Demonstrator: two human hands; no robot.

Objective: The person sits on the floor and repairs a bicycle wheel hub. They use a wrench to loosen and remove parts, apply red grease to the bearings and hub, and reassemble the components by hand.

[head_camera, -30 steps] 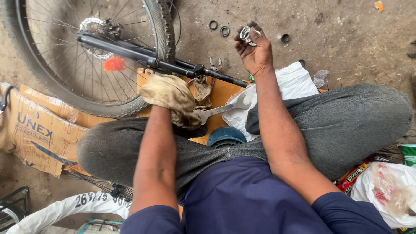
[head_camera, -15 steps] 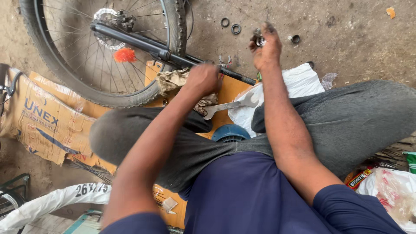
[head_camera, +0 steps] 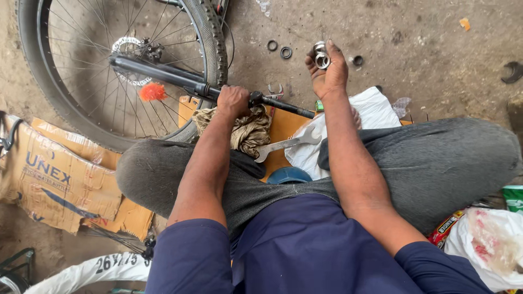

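My left hand [head_camera: 233,101] was closed around the black fork leg [head_camera: 180,79], fingers wrapped over it beside a collar, which steadied the leg across my lap. A rag [head_camera: 248,130] lay bunched just under that hand, between it and my knee, probably as padding. The leg ran up-left to the wheel [head_camera: 109,71], ending at the hub and its disc.

My right hand [head_camera: 327,71] was raised above the floor [head_camera: 425,38], pinching a stack of silver rings [head_camera: 321,55] between thumb and fingertips, held up where I could see them. Two dark rings [head_camera: 279,49] and one more lay loose on the floor near that hand. A spanner [head_camera: 286,144] rested on cardboard and a white bag [head_camera: 376,109] between my knees.

How many rings were in the pinch could not be made out. A blue round object [head_camera: 289,175] showed only partly behind my leg. The wheel was cut off at the frame edge.
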